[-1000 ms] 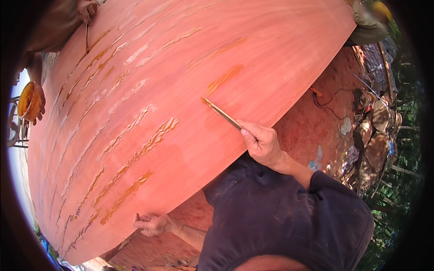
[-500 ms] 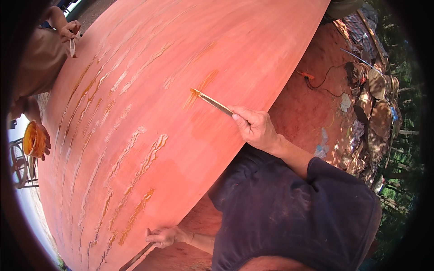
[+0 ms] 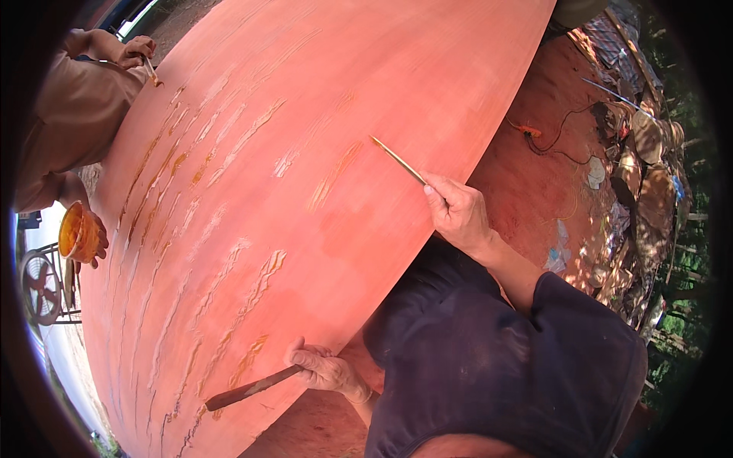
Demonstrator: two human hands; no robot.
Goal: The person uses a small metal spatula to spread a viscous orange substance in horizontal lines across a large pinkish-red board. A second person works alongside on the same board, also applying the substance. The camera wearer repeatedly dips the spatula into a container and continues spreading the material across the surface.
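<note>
In my right hand [image 3: 462,210] is the near end of a thin, narrow, flat-bladed tool [image 3: 399,161], its tip by a streak of amber paste [image 3: 334,177] on a large curved salmon-red panel [image 3: 336,252]. Whether the tip touches the panel I cannot tell. My left hand [image 3: 330,370], closed at the panel's near edge, grips a dark brown flat stick [image 3: 252,390] that slants over the surface. Its wider end lies over wavy raised lines, some filled with amber paste. More such lines [image 3: 259,278] run along the panel's left half.
Across the panel at left, another person holds a small tool [image 3: 153,72] in one hand and a bowl of orange paste [image 3: 76,233] in the other. A wheel [image 3: 40,286] stands behind. On the reddish ground at right lie a cord [image 3: 561,145] and a heap of debris [image 3: 649,191].
My right hand has moved right, drawing the tool's tip off the paste streak. My left hand has moved up and right, bringing the stick further over the panel. The other person's tool has lowered slightly.
</note>
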